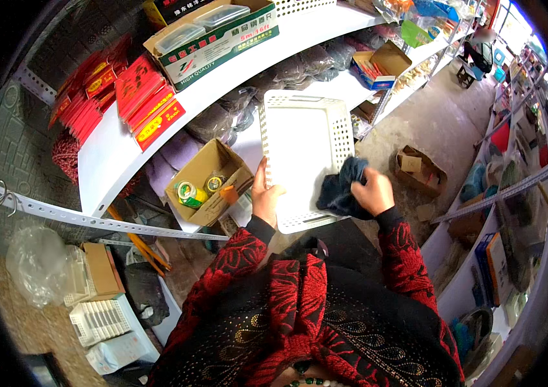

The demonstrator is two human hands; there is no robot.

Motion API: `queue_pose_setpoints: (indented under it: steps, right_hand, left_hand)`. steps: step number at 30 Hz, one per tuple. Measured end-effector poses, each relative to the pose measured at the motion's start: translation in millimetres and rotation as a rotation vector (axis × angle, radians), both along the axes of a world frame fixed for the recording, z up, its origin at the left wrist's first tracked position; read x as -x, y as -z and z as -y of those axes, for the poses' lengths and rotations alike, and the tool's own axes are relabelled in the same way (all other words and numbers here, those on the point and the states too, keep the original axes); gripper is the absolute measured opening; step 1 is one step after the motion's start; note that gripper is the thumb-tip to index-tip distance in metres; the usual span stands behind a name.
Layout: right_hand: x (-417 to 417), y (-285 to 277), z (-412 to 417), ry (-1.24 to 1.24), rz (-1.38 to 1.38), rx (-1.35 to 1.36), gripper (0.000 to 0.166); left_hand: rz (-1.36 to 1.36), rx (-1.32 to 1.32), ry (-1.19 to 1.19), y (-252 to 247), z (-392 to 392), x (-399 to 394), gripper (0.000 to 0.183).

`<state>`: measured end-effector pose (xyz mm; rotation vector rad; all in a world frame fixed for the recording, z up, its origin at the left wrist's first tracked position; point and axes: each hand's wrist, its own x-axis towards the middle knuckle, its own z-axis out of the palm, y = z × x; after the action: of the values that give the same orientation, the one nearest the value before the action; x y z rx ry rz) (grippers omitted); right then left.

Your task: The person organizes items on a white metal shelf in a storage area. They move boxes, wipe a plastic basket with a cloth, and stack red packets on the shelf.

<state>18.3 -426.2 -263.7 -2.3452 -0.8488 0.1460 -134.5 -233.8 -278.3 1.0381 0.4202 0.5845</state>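
My left hand grips the left side of a white perforated plastic basket, which is tilted so that its inside shows. Nothing lies in the basket apart from a dark blue cloth pressed against its lower right corner. My right hand holds that cloth bunched between thumb and fingers. Just left of my left hand, a small cardboard box with rolls of tape or tape measures in it stands on the lower shelf.
Red packets and a long green and white carton stand on the upper white shelf. Open cardboard boxes lie on the floor at right, beside another shelving row. Far off in the aisle, a person sits low.
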Motion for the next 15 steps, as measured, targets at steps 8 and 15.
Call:
queue_pose_setpoints:
  steps: [8,15]
  right_hand:
    - [-53,-26,-79,0.300,0.162,-0.142,0.023]
    - [24,-34,-115,-0.420,0.532,-0.078,0.018]
  left_hand:
    - [0.045,-0.065,0.234,-5,15,7,0.080]
    - [0.032,-0.053,0.237,-21,-3,7,0.080]
